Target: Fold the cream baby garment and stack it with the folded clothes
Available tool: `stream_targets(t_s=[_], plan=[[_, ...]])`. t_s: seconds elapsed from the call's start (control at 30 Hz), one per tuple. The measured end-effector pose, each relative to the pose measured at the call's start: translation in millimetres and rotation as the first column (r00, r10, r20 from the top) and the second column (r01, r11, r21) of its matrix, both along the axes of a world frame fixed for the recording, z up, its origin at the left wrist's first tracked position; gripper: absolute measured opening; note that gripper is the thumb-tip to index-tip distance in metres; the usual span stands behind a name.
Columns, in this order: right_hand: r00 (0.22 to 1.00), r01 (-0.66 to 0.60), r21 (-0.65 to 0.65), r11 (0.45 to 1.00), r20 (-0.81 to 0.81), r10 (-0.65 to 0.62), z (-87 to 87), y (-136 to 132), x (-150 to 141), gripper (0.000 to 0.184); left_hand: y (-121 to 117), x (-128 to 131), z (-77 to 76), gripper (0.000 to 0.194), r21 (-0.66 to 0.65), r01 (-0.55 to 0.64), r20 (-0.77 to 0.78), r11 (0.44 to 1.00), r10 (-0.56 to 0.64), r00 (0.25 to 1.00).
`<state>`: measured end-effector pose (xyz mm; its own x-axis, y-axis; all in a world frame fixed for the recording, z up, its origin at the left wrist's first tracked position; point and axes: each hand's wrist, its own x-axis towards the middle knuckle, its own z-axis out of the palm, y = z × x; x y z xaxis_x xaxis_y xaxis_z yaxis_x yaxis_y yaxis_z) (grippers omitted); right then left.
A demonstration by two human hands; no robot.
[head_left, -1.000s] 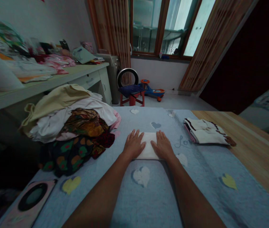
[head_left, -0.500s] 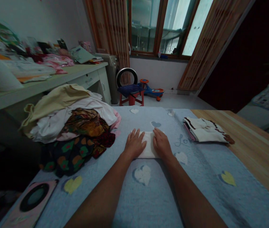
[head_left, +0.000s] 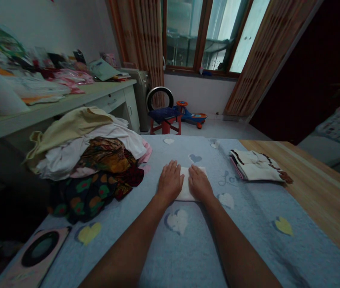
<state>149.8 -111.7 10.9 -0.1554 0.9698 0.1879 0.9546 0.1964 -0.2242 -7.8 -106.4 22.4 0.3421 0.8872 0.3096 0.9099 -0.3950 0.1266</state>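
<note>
A small white folded cloth (head_left: 186,193) lies flat in the middle of the blue heart-patterned cover (head_left: 176,252). My left hand (head_left: 170,183) rests flat on its left side, fingers stretched forward. On its right side lies my right hand (head_left: 200,184), palm down with the fingers extended. A strip of the white cloth shows between the two hands; its sides are partly hidden under them. What kind of garment it is, I cannot tell.
A heap of loose clothes (head_left: 97,156) sits at the left. Folded clothes (head_left: 256,165) are stacked at the right, near the bare wood (head_left: 304,172). A pink object with a black ring (head_left: 40,249) lies front left. A red stool (head_left: 165,126) stands beyond the far edge.
Both hands have flattened on the white cloth. My right hand has shifted slightly left, and my left hand's fingers have drawn closer together. The view has moved slightly.
</note>
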Motion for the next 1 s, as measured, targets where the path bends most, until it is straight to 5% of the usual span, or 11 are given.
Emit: stream_targets(t_s=[0.3,1.0], plan=[[1.0,0.023,-0.034,0.999,0.01,-0.023,2.9,0,-2,0.052,-1,-2,-17.0,0.054,-0.118,0.012,-0.011,0.993,-0.013,1.0],[0.982,0.182,-0.081,0.98,0.065,-0.177,3.0,-1,-4,0.069,-1,-4,-15.6,0.061,-0.152,-0.005,-0.017,0.988,0.002,1.0]])
